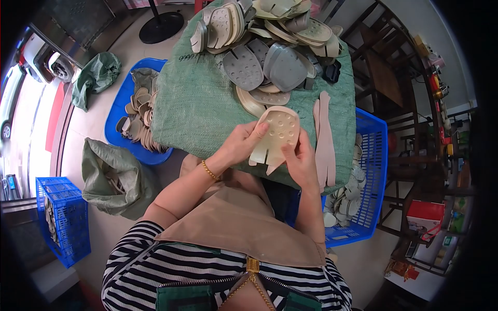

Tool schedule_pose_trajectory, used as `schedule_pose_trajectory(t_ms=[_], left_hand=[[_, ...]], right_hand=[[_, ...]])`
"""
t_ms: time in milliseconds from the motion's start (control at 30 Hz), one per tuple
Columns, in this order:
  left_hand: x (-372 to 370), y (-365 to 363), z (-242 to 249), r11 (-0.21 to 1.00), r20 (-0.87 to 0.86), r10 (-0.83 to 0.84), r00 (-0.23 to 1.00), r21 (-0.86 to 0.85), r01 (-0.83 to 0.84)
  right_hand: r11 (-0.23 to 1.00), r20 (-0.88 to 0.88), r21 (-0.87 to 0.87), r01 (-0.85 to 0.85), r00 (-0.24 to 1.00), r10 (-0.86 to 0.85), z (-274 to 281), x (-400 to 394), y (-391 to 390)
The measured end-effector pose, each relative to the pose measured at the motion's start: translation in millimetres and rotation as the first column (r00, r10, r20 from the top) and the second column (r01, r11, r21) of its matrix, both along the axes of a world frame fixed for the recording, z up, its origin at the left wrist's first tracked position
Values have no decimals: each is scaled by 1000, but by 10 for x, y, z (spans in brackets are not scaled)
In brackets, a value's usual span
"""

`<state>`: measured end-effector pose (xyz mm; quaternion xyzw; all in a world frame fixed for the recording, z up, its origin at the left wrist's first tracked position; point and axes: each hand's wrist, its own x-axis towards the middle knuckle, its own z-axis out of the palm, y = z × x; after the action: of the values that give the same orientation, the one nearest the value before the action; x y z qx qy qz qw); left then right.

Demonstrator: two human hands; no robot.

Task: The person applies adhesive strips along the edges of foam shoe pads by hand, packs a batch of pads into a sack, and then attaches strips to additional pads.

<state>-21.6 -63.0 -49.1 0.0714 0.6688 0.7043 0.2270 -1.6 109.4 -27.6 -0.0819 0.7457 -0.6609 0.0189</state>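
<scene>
A cream-coloured dimpled pad (pixel 282 126) with a slit in its lower edge is held up over the green woven sack cover (pixel 192 111). My left hand (pixel 243 144) pinches its left side, thumb on the face. At the lower right edge, my right hand (pixel 302 161) grips the same pad with thumb and fingers. Just beyond lie grey dimpled pads (pixel 243 67) and a heap of cream pads (pixel 314 31). Long pale pink strips (pixel 324 137) rest to the right of my right hand.
A blue tub (pixel 115 116) with many beige pieces stands on the left, near an open green sack (pixel 111 179). To the right is a blue basket (pixel 381 171) holding pale pads. Another blue crate (pixel 65 223) stands at far left; wooden chairs (pixel 381 67) are at right.
</scene>
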Motion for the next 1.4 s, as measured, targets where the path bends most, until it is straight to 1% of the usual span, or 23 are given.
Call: schedule_pose_trajectory(t_ms=[33, 67, 100, 133, 233, 300, 333, 400, 500, 533, 567, 633, 700, 733, 800, 833, 900, 1000, 1133, 1200, 1300, 1333, 1400], left_hand=[[-8, 18, 18, 1000, -3, 1, 1000, -1, -1], [-6, 44, 31, 982, 142, -11, 990, 189, -16], [14, 66, 54, 928, 283, -51, 958, 368, -59], [43, 80, 95, 928, 286, -54, 957, 369, -58], [58, 85, 132, 697, 530, -148, 835, 655, -292], [42, 32, -112, 897, 335, -151, 930, 441, -13], [54, 27, -138, 897, 337, -147, 930, 441, -18], [67, 23, -43, 986, -49, -7, 999, -169, -2], [51, 10, -20, 958, -154, -43, 987, -288, -3], [40, 40, -21, 957, -154, -47, 987, -289, 1], [26, 97, -24, 998, -179, 61, 982, -12, -64], [44, 105, -13, 956, -174, 174, 969, 266, -123], [116, -1, 21, 990, 185, -29, 982, 138, 3], [117, -30, 24, 991, 189, -30, 981, 137, 4], [78, -71, 32, 970, 211, -81, 974, -210, 126], [91, -47, -1, 971, 212, -76, 974, -208, 121], [139, 69, -130, 916, -207, 68, 976, -375, -143], [196, 209, -206, 929, -150, 285, 947, -200, -312], [298, 285, -170, 948, 80, 306, 949, 62, -311], [248, 253, -298, 877, -510, 345, 788, -125, -465], [182, 147, -378, 882, -772, 187, 608, -140, -449], [149, 69, -386, 883, -774, 188, 604, -137, -450], [100, -72, -321, 877, -594, -71, 802, -420, -233]], right_hand=[[989, 62, -148, 22, 998, -13, -39, -14, 17], [989, 62, -149, 21, 998, -12, -40, -31, 23], [995, 46, -66, 72, 997, -69, -43, -44, 31], [992, 25, 18, 125, 992, -125, -45, -53, 40], [984, 28, -30, 176, 984, -176, 46, -61, 21], [984, -18, 16, 179, 984, -179, -2, -50, 12], [982, -66, 60, 181, 982, -177, -21, -40, 0], [969, -129, 156, 193, 976, -174, 78, 34, -68], [945, -207, 227, 237, 960, -191, 61, 56, -89], [943, -221, 205, 263, 951, -217, 24, 58, -84], [942, -221, 207, 265, 950, -219, -6, 48, -65], [941, -284, 157, 300, 926, -248, -42, 11, -27], [937, -290, 195, 289, 930, -226, 25, 23, -53], [931, -289, 239, 275, 936, -203, 43, 52, -68], [917, -344, 264, 298, 918, -199, -3, 88, -95], [903, -398, 288, 319, 897, -191, -39, 92, -112], [888, -468, 248, 386, 851, -239, -189, 74, -141], [853, -505, 201, 481, 797, -331, -224, 78, -185], [833, -393, 150, 532, 805, -444, -185, 69, -213], [844, -347, 111, 526, 816, -463, -185, 18, -220], [874, -250, 17, 485, 849, -466, -233, -4, -210], [891, -201, -38, 453, 870, -451, -255, -17, -193], [909, -104, -85, 408, 904, -415, -283, -19, -121]])
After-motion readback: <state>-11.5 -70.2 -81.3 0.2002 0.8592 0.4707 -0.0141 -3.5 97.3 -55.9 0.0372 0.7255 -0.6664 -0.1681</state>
